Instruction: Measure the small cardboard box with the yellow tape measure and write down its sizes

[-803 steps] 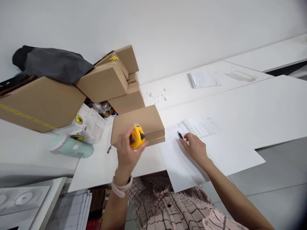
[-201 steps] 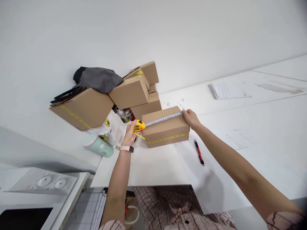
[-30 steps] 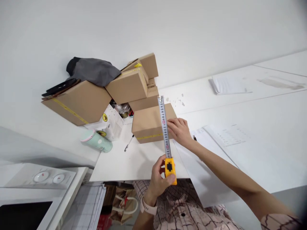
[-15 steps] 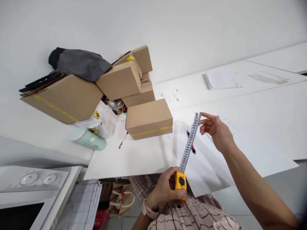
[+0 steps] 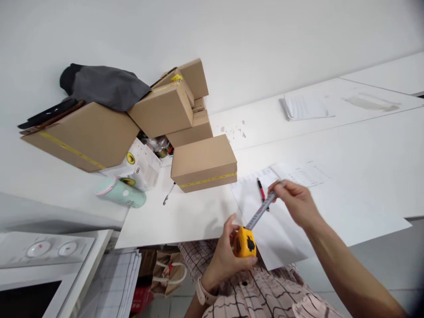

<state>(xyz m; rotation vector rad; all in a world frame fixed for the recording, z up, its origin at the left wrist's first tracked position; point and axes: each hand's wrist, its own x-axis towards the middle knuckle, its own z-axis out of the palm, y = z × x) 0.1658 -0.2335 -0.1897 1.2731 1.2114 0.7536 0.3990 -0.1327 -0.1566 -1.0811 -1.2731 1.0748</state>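
My left hand (image 5: pixel 225 255) is closed round a yellow tape measure (image 5: pixel 244 242) near the table's front edge. Its blade (image 5: pixel 261 210) runs up and to the right, and my right hand (image 5: pixel 296 202) pinches the blade's end. A taped cardboard box (image 5: pixel 202 161) lies on the white table (image 5: pixel 347 150) just beyond, apart from both hands. A red and black pen (image 5: pixel 261 191) rests on printed sheets of paper (image 5: pixel 285 229) under my right hand.
Several cardboard boxes (image 5: pixel 86 132) are piled at the back left with a grey cloth (image 5: pixel 106 86) on top. A mint bottle (image 5: pixel 121 193) lies beside a white carton (image 5: pixel 141 165). A folded paper (image 5: pixel 304 107) sits far right. A second pen (image 5: pixel 167 198) lies by the box.
The tape blade has shortened and dropped lower. My right hand came down from the air and closed on the blade's tip. The left hand with the case barely shifted.
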